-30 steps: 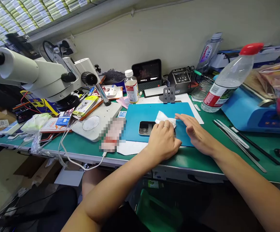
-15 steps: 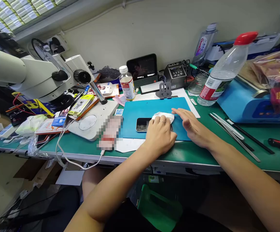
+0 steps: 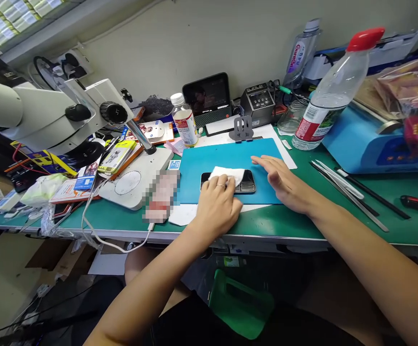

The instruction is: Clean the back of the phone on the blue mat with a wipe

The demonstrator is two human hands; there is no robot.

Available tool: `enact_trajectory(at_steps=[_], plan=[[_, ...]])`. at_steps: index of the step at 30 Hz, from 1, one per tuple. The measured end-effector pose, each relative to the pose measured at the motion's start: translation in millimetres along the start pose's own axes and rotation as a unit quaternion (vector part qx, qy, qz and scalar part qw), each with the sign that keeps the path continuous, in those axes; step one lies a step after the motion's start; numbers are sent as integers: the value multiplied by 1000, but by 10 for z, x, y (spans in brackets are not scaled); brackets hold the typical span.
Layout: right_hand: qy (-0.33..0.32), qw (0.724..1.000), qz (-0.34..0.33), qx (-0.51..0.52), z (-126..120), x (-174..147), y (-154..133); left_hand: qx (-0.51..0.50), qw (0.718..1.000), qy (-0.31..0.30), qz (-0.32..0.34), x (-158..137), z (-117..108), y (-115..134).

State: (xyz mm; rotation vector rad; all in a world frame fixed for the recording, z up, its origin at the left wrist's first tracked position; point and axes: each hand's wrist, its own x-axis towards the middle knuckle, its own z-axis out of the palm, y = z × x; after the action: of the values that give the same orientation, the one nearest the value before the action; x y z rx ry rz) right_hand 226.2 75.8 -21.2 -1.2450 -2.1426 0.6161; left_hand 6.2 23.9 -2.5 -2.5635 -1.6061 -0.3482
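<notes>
A black smartphone [image 3: 248,183] lies sideways on a blue work mat [image 3: 227,153]. My left hand [image 3: 216,202], with a ring on one finger, presses a white wipe [image 3: 228,175] onto the phone's glass. Its fingers are bent over the wipe, and both cover the phone's left and middle parts. Light streaks show on the bare glass at the right. My right hand [image 3: 284,185] is held just right of the phone, fingers stretched out and thumb apart, with nothing in it. Beneath the mat, white paper [image 3: 182,215] sticks out.
At the left stands a microscope [image 3: 46,115] on a white base [image 3: 133,180]. Behind the mat are a small bottle [image 3: 185,122], a dark screen [image 3: 207,98] and a black control box [image 3: 259,103]. Tweezers [image 3: 340,180], a red-capped bottle [image 3: 320,113] and a blue machine [image 3: 363,144] are at the right.
My left hand has slid the wipe from the phone's right side to its left and middle, baring the right end. My right hand keeps its pose. The whole view has shifted slightly.
</notes>
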Motion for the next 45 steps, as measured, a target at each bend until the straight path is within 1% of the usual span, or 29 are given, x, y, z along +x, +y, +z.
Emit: enact_trajectory(at_steps=[4,7,9,13,15,18,20,23,25,27,29,32,34,37,40,42,45], plan=[[14,1000,-1,-24,21,14,57,-10,1000,6,17,290,30,245],[19,999,5,-31,17,17,82,-14,999,8,28,307,22,267],[15,999,5,-29,10,14,79,-14,1000,6,23,189,0,170],[7,999,11,-34,-4,3,38,-10,1000,4,-17,-196,-70,-174],[1,999,14,-32,-6,2,16,-11,1000,-1,-20,-365,-98,-314],[-12,999,12,-32,0,8,3,-9,1000,3,-18,-483,-89,-359],[-14,999,9,-36,7,13,9,-4,1000,13,-24,-452,-50,-285],[-8,999,7,-42,15,15,31,1,999,22,-30,-293,1,-151],[-3,999,9,-42,18,17,48,4,999,22,-30,-177,-1,-139],[3,999,12,-41,17,22,60,12,999,15,-36,-101,-33,-220],[1,999,18,-37,15,28,64,27,998,0,-52,-75,-74,-364],[-10,999,27,-27,8,38,59,42,997,-24,-65,-100,-113,-570],[-8,999,28,-23,5,41,52,43,997,-27,-55,-149,-122,-629],[-3,999,23,-28,4,36,36,37,998,-26,-35,-257,-139,-585],[-8,999,12,-39,6,25,15,31,998,-45,-18,-344,-179,-469],[-10,999,8,-48,9,21,7,31,998,-55,-8,-346,-204,-401],[-8,998,6,-63,16,23,16,33,998,-56,-2,-243,-215,-373]])
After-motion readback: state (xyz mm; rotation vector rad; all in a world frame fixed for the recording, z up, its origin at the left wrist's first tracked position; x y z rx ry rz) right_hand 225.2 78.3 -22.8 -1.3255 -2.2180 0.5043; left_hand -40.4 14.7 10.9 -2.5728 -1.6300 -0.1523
